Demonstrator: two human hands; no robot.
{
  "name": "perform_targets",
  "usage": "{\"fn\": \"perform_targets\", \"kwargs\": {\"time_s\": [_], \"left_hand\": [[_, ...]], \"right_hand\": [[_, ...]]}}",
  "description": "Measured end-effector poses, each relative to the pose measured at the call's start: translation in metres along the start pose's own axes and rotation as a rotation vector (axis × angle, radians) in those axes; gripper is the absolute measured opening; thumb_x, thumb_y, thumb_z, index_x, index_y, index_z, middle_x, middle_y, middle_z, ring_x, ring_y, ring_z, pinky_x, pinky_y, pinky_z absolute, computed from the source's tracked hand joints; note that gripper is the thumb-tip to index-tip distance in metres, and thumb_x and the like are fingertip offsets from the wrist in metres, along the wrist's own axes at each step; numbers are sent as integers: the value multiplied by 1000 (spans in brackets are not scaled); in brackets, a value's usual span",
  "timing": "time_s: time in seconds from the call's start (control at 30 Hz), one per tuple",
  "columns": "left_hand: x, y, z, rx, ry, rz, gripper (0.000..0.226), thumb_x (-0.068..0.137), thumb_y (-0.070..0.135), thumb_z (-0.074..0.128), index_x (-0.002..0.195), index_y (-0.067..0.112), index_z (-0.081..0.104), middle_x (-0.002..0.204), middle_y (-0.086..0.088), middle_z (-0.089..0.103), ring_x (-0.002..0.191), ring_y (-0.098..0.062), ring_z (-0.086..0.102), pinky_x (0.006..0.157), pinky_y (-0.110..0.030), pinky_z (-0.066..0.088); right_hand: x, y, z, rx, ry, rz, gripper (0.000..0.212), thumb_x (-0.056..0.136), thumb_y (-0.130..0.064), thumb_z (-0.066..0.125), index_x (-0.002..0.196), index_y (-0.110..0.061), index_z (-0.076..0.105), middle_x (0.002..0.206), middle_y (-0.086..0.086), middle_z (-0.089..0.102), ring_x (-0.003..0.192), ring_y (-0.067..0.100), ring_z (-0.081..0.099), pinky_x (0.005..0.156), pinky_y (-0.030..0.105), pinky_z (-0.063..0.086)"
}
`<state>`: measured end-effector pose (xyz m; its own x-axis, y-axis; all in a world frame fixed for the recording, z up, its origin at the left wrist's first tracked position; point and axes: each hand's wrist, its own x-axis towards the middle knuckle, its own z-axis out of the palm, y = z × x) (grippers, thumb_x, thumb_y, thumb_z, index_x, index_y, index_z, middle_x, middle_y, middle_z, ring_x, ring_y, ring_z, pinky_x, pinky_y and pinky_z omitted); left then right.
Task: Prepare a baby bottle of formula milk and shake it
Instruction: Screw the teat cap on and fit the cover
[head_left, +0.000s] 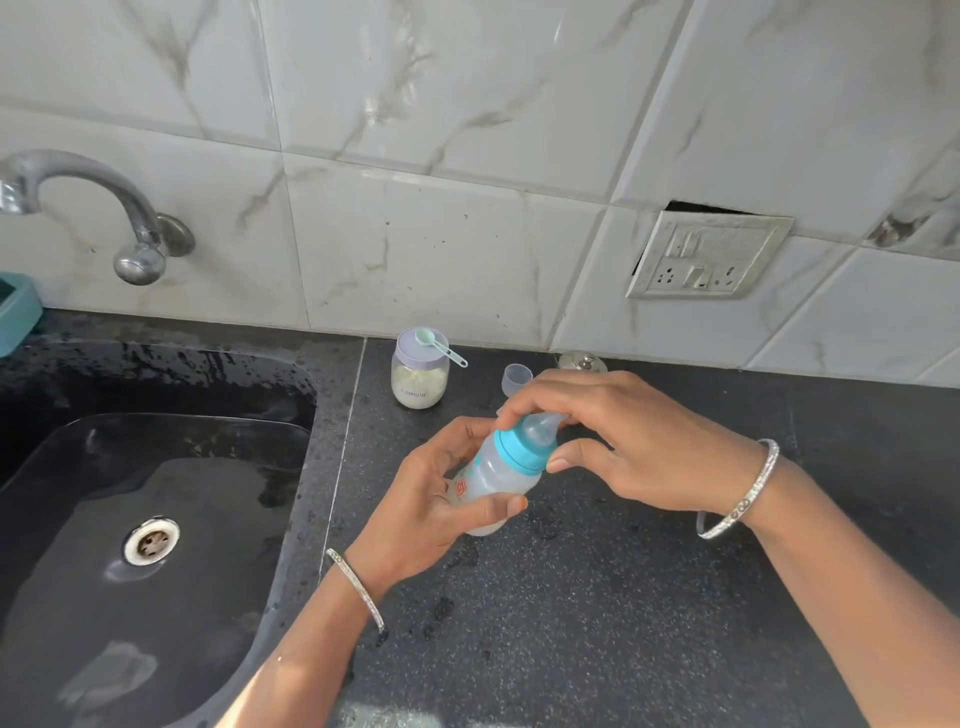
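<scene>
A translucent baby bottle (498, 480) with a teal collar ring (522, 449) and a clear teat is tilted above the dark counter. My left hand (431, 499) grips its body from the left and below. My right hand (623, 441) curls over the teat and collar from the right. A formula jar (420, 382) with pale powder stands by the wall, lid on. A small teal scoop (439, 345) lies across that lid. The clear bottle cap (516, 378) sits upturned behind my right hand.
A black sink (145, 519) with a round drain fills the left side, under a chrome tap (104, 208). A steel lid (582, 362) lies by the wall. A socket plate (709, 254) hangs on the tiles. Water drops dot the counter (597, 597).
</scene>
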<state>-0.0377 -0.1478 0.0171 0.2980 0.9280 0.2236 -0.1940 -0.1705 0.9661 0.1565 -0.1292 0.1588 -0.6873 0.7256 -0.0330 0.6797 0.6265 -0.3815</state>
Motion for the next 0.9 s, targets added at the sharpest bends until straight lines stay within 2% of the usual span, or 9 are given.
{"fn": "perform_targets", "kwargs": {"time_s": [0.13,0.3,0.4,0.5,0.57,0.63,0.73,0.8,0.9], "left_hand": [[0,3,-1,-39,-22,-27,53,78,13,83,126,18,62,122,-6,69,114,-21,63,97,-36,52],[1,4,-1,-62,-49,-50,51,80,13,80,127,17,61,122,-5,69,112,-17,62,97,-34,50],[0,4,-1,-56,-60,-49,50,83,8,77,130,13,60,125,-8,68,115,-19,62,100,-36,50],[1,5,1,-46,-40,-36,52,83,6,77,131,11,60,126,-10,68,115,-19,62,100,-33,49],[1,5,1,-51,-33,-36,53,83,4,77,132,11,59,128,-9,67,116,-19,62,100,-32,50],[0,5,1,-56,-34,-36,54,83,3,77,133,12,59,129,-8,67,117,-21,62,101,-34,51],[1,6,2,-57,-39,-36,54,83,4,76,133,13,59,128,-8,67,118,-25,62,102,-37,50],[1,5,3,-49,-45,-39,55,83,6,77,134,14,59,128,-8,67,120,-28,61,103,-40,49],[1,5,5,-44,-48,-43,57,83,6,77,135,13,58,128,-8,67,119,-25,62,104,-37,49]], "right_hand": [[0,1,-7,15,-46,-39,46,89,7,72,128,-17,67,130,-3,67,120,10,58,103,27,44],[2,3,-10,9,-63,-69,46,88,11,71,126,-16,68,130,-5,67,120,2,55,102,8,37],[5,3,-11,0,-88,-71,45,90,8,70,128,-17,67,129,-5,66,118,4,56,99,10,40],[8,2,-9,-27,-109,-46,38,94,-5,73,129,-16,66,121,-1,64,104,15,62,92,27,51],[9,2,-6,-43,-88,6,33,94,-21,76,126,-14,67,113,2,65,89,17,68,84,35,55],[9,2,-3,-53,-14,61,38,90,-40,78,116,-14,69,99,0,68,78,12,67,72,32,55],[12,4,-2,-88,28,108,47,84,-58,76,106,-17,69,82,-3,72,74,10,67,63,28,54],[12,7,-4,-57,12,123,57,77,-60,82,115,-21,67,95,-6,73,79,8,70,71,29,59],[10,12,-14,96,-92,46,85,69,-39,97,142,-32,56,132,-11,62,116,3,65,92,21,60]]}}
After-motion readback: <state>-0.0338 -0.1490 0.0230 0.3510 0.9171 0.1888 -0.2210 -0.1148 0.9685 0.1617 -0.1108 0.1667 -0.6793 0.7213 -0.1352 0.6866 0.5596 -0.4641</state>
